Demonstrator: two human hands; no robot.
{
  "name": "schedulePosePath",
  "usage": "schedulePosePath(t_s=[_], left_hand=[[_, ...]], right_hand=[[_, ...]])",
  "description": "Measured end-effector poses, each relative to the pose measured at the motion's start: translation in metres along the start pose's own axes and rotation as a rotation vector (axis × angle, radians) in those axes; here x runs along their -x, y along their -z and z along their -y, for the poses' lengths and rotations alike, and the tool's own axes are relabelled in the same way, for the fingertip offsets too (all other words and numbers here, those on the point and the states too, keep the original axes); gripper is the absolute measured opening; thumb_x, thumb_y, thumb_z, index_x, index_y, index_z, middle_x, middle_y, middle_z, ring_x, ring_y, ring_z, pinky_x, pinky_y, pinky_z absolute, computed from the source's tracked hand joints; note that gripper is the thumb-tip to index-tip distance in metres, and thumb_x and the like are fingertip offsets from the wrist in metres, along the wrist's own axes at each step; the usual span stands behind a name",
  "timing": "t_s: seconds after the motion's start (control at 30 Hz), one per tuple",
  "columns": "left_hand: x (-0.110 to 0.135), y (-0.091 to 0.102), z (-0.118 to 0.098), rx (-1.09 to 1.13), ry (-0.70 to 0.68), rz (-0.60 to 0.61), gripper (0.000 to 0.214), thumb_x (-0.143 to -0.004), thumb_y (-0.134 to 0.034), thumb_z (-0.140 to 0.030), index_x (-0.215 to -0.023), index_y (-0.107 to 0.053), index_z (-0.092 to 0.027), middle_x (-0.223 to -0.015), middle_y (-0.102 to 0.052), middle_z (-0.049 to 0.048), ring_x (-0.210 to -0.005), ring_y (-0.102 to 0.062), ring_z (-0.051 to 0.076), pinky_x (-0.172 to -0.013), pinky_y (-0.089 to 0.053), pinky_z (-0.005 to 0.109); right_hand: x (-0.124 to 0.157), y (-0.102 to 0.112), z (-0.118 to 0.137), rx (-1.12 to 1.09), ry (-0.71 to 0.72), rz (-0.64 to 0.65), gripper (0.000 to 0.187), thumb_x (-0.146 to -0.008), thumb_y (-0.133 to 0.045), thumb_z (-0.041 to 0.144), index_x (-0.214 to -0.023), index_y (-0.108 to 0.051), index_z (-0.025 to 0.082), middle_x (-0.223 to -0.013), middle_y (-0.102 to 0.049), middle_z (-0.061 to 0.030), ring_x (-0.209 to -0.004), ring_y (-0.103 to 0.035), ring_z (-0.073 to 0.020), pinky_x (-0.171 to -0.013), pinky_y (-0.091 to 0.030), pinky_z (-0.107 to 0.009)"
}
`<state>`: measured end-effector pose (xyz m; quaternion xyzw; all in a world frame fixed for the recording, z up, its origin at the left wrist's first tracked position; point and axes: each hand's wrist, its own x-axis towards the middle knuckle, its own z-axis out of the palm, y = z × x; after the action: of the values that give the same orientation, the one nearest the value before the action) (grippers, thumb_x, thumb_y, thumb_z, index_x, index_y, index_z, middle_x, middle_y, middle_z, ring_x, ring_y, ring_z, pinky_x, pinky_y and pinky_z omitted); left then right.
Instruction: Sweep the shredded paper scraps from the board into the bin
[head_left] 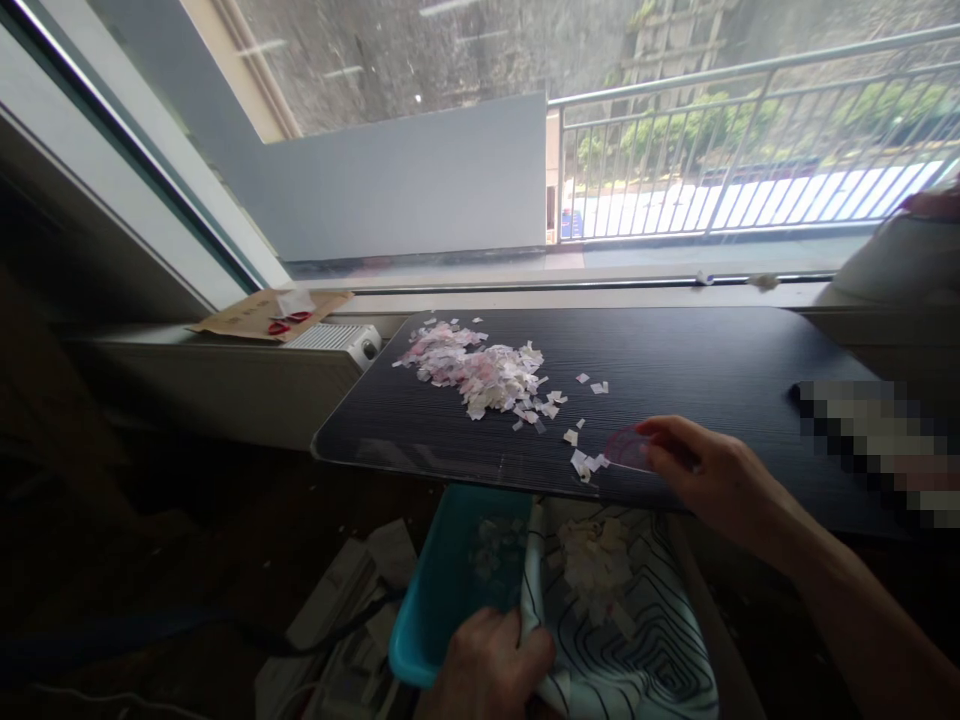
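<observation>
My right hand [705, 475] pinches a see-through purple half-round plastic piece [626, 449], shaped like a protractor, low over the dark table [697, 360]. Its left end is at a few small paper scraps [586, 465] near the table's front edge. A larger heap of white and pink paper scraps [480, 370] lies farther left. Below the table edge, my left hand [487, 660] grips the edge of a pale cloth with dark wavy lines [637, 650]. Scraps [596, 560] rest on this cloth, which lies over the right part of a teal basin [431, 620]. More scraps show dimly inside the basin.
A blurred-out object [877, 440] lies at the table's right. Red-handled scissors [289, 322] and a brown envelope [232, 315] are on the left sill, beside a white heater [337, 340]. White boxes or papers [360, 580] lie on the dark floor left of the basin.
</observation>
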<state>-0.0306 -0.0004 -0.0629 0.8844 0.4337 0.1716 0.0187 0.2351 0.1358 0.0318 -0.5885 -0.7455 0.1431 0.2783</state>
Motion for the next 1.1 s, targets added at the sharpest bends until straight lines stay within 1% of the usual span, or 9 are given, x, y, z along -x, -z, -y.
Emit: schedulePosePath(t_s=[0.07,0.13,0.23,0.37,0.57,0.67,0.83,1.0,1.1], left_hand=[[-0.001,0.0,-0.001,0.004,0.027,-0.015,0.021,-0.066,-0.064,-0.03,-0.073,-0.045,-0.022,-0.063,-0.053,-0.0026,-0.054,-0.047,0.015,-0.051,-0.025,0.028],[-0.001,0.001,-0.001,0.017,0.043,0.001,0.022,-0.062,-0.065,-0.026,-0.074,-0.046,-0.022,-0.064,-0.054,-0.0027,-0.054,-0.047,0.015,-0.052,-0.025,0.028],[0.0,0.002,-0.002,0.036,0.051,0.029,0.024,-0.059,-0.065,-0.024,-0.075,-0.047,-0.022,-0.065,-0.054,-0.0027,-0.055,-0.047,0.015,-0.052,-0.024,0.028],[0.001,0.0,-0.004,0.043,0.077,0.014,0.024,-0.057,-0.064,-0.021,-0.074,-0.046,-0.023,-0.064,-0.053,-0.0033,-0.055,-0.046,0.015,-0.053,-0.024,0.028],[0.003,-0.004,-0.003,0.053,0.071,-0.016,0.026,-0.055,-0.063,-0.021,-0.074,-0.046,-0.023,-0.063,-0.052,-0.0039,-0.054,-0.043,0.014,-0.053,-0.022,0.029],[0.003,-0.005,-0.002,0.05,0.077,-0.021,0.026,-0.054,-0.063,-0.02,-0.074,-0.046,-0.023,-0.064,-0.052,-0.0039,-0.054,-0.043,0.014,-0.053,-0.021,0.029],[0.002,-0.003,-0.005,0.057,0.092,-0.018,0.025,-0.055,-0.062,-0.021,-0.074,-0.046,-0.023,-0.064,-0.053,-0.0036,-0.055,-0.044,0.015,-0.053,-0.022,0.029],[0.0,-0.002,-0.005,0.06,0.087,-0.028,0.023,-0.055,-0.061,-0.02,-0.072,-0.046,-0.023,-0.063,-0.052,-0.0032,-0.055,-0.044,0.015,-0.053,-0.023,0.029],[-0.001,0.0,-0.006,0.061,0.097,-0.012,0.023,-0.055,-0.061,-0.018,-0.072,-0.046,-0.023,-0.063,-0.052,-0.0033,-0.056,-0.043,0.015,-0.054,-0.023,0.029]], right_hand=[[0.003,0.0,0.002,-0.002,-0.017,-0.006,0.024,-0.083,-0.051,0.031,-0.103,-0.063,0.024,-0.075,-0.068,0.0019,-0.061,-0.06,-0.0131,-0.058,-0.045,-0.024],[0.004,-0.001,0.002,0.012,-0.031,-0.019,0.024,-0.083,-0.051,0.03,-0.104,-0.063,0.025,-0.076,-0.068,0.0023,-0.062,-0.06,-0.0132,-0.059,-0.044,-0.025],[0.008,-0.001,0.001,-0.001,-0.028,0.008,0.023,-0.083,-0.052,0.031,-0.103,-0.062,0.026,-0.077,-0.068,0.0028,-0.062,-0.06,-0.013,-0.059,-0.044,-0.025],[0.011,-0.002,-0.001,-0.043,-0.031,-0.017,0.024,-0.084,-0.053,0.033,-0.105,-0.062,0.026,-0.08,-0.069,0.0021,-0.065,-0.061,-0.0133,-0.062,-0.046,-0.025],[0.006,-0.003,-0.001,-0.036,-0.038,-0.024,0.023,-0.083,-0.052,0.03,-0.103,-0.062,0.024,-0.079,-0.069,0.0008,-0.065,-0.061,-0.0144,-0.062,-0.046,-0.026],[0.004,-0.004,-0.002,-0.038,-0.066,-0.06,0.023,-0.083,-0.053,0.031,-0.104,-0.062,0.025,-0.08,-0.069,0.0004,-0.068,-0.062,-0.0152,-0.065,-0.046,-0.027],[0.005,-0.005,-0.004,-0.116,-0.064,-0.001,0.024,-0.083,-0.053,0.034,-0.104,-0.062,0.025,-0.082,-0.069,0.0005,-0.069,-0.062,-0.0149,-0.065,-0.047,-0.027],[0.004,-0.006,-0.007,-0.112,-0.098,-0.057,0.024,-0.082,-0.054,0.034,-0.104,-0.062,0.025,-0.081,-0.069,0.0009,-0.07,-0.062,-0.015,-0.068,-0.048,-0.028],[0.003,-0.006,-0.008,-0.147,-0.073,-0.03,0.025,-0.082,-0.053,0.034,-0.104,-0.063,0.025,-0.082,-0.07,0.0005,-0.07,-0.063,-0.015,-0.067,-0.048,-0.027]])
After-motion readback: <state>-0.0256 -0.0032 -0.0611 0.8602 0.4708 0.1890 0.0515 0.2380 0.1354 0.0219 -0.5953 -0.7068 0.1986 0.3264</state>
